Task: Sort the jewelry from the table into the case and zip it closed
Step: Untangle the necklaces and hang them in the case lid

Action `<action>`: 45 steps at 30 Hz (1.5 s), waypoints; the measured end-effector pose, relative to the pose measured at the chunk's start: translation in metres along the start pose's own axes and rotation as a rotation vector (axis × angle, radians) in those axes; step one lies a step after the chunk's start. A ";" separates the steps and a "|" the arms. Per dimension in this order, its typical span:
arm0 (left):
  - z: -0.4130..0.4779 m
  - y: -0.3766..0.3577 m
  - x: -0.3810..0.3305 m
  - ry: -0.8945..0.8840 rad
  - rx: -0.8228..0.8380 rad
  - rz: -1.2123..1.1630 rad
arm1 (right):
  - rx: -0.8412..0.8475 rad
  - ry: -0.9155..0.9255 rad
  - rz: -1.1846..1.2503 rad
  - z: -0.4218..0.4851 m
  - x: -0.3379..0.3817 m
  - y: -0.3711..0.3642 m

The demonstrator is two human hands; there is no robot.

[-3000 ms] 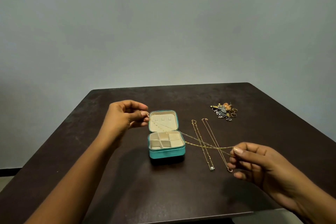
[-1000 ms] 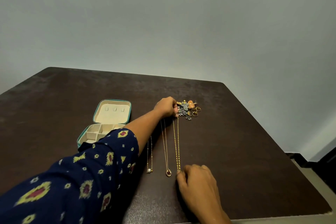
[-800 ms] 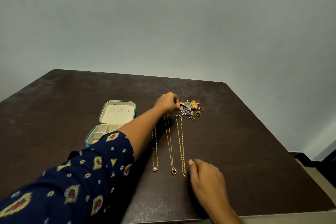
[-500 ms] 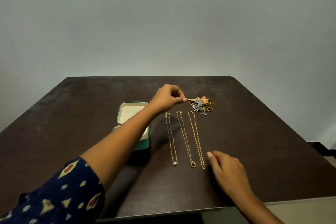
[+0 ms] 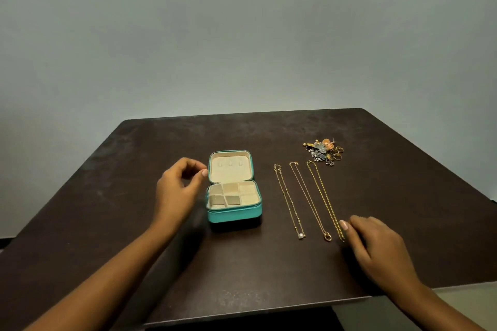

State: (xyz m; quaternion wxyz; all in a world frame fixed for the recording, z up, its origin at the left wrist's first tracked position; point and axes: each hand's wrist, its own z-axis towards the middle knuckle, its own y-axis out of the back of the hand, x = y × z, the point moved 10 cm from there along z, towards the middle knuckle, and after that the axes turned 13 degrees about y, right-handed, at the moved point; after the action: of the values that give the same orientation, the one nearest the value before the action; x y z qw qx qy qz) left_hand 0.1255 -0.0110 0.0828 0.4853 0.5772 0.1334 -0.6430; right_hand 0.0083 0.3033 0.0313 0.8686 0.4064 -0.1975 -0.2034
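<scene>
At nine o'clock of the open case [image 5: 234, 216], my left hand [image 5: 178, 192] hovers loosely curled, empty; my right hand [image 5: 376, 246] rests relaxed beside the chain [image 5: 324, 196].

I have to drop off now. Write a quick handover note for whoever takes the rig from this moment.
Left hand: loosely curled beside the open teal case, nothing visible in it.
Right hand: rests on the table, index fingertip at the near end of the gold chain.
Pearl necklace and ring-pendant necklace lie between case and chain; small-jewelry pile beyond them.
Done: case open, compartments look empty.
Left: load everything, zip shut.
</scene>
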 end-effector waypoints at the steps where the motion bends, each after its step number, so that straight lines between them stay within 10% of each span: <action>1: -0.001 0.005 0.007 0.010 -0.033 -0.021 | -0.020 0.028 -0.012 0.001 0.005 0.002; 23: -0.017 -0.023 0.052 0.085 -0.016 -0.231 | -0.086 0.137 0.190 0.062 0.008 -0.002; 45: -0.019 -0.032 0.070 0.157 0.020 -0.226 | 0.667 0.069 0.088 0.194 -0.020 -0.161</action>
State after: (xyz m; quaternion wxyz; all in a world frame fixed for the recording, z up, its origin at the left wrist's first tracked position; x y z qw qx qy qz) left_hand 0.1225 -0.0144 0.0034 0.3921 0.6121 0.2286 -0.6476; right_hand -0.1378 0.0981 0.0162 0.7020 0.6658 -0.2411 -0.0759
